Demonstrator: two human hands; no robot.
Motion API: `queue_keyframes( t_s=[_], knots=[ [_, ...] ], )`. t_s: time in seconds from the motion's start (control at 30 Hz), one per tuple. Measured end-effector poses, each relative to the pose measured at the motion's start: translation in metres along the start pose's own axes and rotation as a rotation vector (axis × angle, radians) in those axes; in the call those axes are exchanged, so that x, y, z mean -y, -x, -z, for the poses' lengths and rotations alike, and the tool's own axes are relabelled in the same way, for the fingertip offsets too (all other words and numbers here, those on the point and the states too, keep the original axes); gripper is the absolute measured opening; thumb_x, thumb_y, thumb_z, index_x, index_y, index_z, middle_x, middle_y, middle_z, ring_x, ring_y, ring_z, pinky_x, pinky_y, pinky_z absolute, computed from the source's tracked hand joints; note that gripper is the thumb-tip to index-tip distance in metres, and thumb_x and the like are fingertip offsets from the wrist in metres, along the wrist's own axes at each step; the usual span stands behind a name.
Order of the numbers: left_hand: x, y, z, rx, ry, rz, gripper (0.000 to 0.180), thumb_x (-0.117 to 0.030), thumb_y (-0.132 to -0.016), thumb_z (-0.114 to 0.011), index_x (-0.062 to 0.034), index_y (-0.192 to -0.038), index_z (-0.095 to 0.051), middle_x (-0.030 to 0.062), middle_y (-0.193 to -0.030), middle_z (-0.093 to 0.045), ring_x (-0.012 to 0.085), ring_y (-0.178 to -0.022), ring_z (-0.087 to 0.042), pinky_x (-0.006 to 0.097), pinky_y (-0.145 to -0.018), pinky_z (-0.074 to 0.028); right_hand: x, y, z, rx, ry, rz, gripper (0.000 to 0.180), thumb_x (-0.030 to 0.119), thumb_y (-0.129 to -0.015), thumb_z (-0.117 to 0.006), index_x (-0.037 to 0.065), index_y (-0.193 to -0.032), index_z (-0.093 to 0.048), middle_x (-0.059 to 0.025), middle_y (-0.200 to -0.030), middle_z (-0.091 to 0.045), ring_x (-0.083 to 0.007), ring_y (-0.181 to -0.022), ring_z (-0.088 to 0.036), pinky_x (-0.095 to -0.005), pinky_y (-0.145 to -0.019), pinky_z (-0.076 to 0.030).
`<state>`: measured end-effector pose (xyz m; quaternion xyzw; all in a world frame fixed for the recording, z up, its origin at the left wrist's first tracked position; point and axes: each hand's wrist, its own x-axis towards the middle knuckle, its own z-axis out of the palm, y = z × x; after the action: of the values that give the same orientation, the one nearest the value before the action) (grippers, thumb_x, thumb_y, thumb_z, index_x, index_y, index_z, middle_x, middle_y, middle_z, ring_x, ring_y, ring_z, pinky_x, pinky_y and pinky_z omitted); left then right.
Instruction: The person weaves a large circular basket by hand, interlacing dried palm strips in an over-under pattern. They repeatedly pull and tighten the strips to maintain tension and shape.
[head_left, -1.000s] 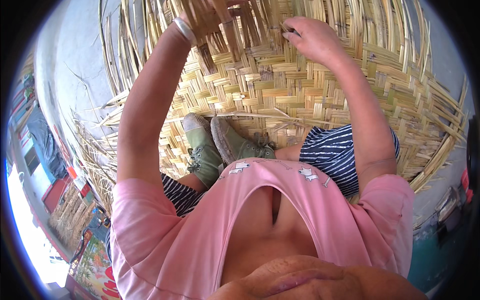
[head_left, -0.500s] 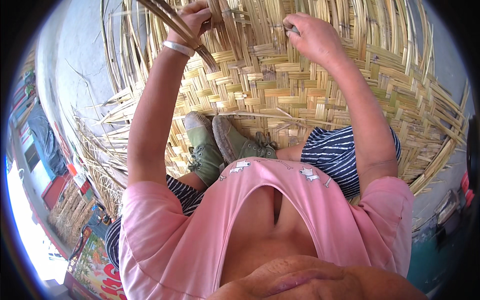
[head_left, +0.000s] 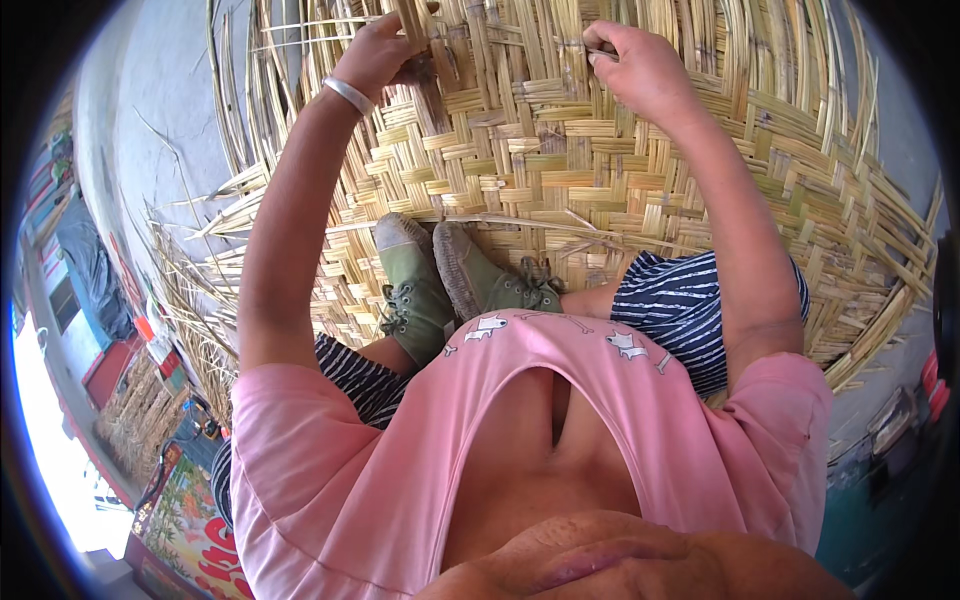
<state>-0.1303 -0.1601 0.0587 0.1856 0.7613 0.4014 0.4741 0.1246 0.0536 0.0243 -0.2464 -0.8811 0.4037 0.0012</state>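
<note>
A woven mat of flat, straw-coloured reed strips [head_left: 560, 165] spreads in front of me, its far part made of long loose strips. My left hand [head_left: 385, 52] is at the far left of the weave, its fingers closed around darker brown reed strips [head_left: 428, 95] that run down onto the mat. Farther right, my right hand [head_left: 645, 72] is low over the weave with thumb and fingers pinched together. What lies between those fingertips, if anything, is too small to make out. My green shoes [head_left: 415, 290] rest on the near part of the mat.
Loose strip ends fan out at the mat's left edge [head_left: 225, 205] and right edge [head_left: 905, 235]. Grey floor [head_left: 165, 110] shows at the left. A heap of straw [head_left: 140, 405] and a dark plastic sheet [head_left: 90, 260] lie farther off on that side.
The brown strips that slanted across my left wrist no longer cross it, and my left hand has shifted slightly down. My right hand has moved a little to the right.
</note>
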Motion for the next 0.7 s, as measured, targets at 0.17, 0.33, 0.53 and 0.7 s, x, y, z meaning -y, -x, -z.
queue_keyframes(
  t_s=[0.17, 0.33, 0.53, 0.7],
  knots=[
    [-0.028, -0.014, -0.009, -0.100, -0.897, -0.268, 0.015, -0.019, -0.094, -0.066, -0.0099, -0.098, -0.077, 0.0153, -0.089, -0.075, 0.0294, -0.078, -0.072, 0.043, -0.073, -0.057, 0.000, 0.002, -0.003, -0.049, 0.049, 0.027, 0.025, 0.016, -0.095, -0.065, 0.006, -0.117, -0.069, -0.0129, -0.110, -0.073, -0.0306, -0.098, -0.071, -0.0407, -0.088, -0.055],
    [-0.028, -0.026, 0.000, -0.082, -1.240, -0.489, 0.018, -0.026, -0.094, -0.068, -0.0114, -0.099, -0.077, 0.0147, -0.088, -0.074, 0.0286, -0.083, -0.072, 0.041, -0.077, -0.058, 0.006, 0.005, 0.002, -0.030, 0.111, 0.092, 0.025, 0.017, -0.094, -0.065, 0.006, -0.116, -0.067, -0.0108, -0.110, -0.069, -0.0313, -0.097, -0.068, -0.0426, -0.088, -0.054],
    [-0.034, -0.018, 0.001, 0.133, -1.078, -0.313, 0.025, -0.031, -0.097, -0.067, -0.0068, -0.094, -0.074, 0.0129, -0.092, -0.074, 0.0280, -0.087, -0.072, 0.042, -0.079, -0.060, 0.012, 0.006, 0.003, -0.017, 0.205, 0.061, 0.021, 0.016, -0.094, -0.064, 0.006, -0.112, -0.063, -0.0107, -0.107, -0.067, -0.0311, -0.094, -0.067, -0.0448, -0.085, -0.053],
    [-0.016, -0.024, 0.007, 0.139, -1.048, -0.525, 0.022, -0.030, -0.093, -0.071, -0.0076, -0.096, -0.072, 0.0141, -0.091, -0.073, 0.0324, -0.086, -0.071, 0.044, -0.074, -0.058, 0.008, 0.004, 0.001, -0.040, 0.163, 0.084, 0.020, 0.015, -0.093, -0.064, 0.005, -0.110, -0.063, -0.0120, -0.106, -0.068, -0.0321, -0.095, -0.067, -0.0451, -0.085, -0.053]
  ],
)
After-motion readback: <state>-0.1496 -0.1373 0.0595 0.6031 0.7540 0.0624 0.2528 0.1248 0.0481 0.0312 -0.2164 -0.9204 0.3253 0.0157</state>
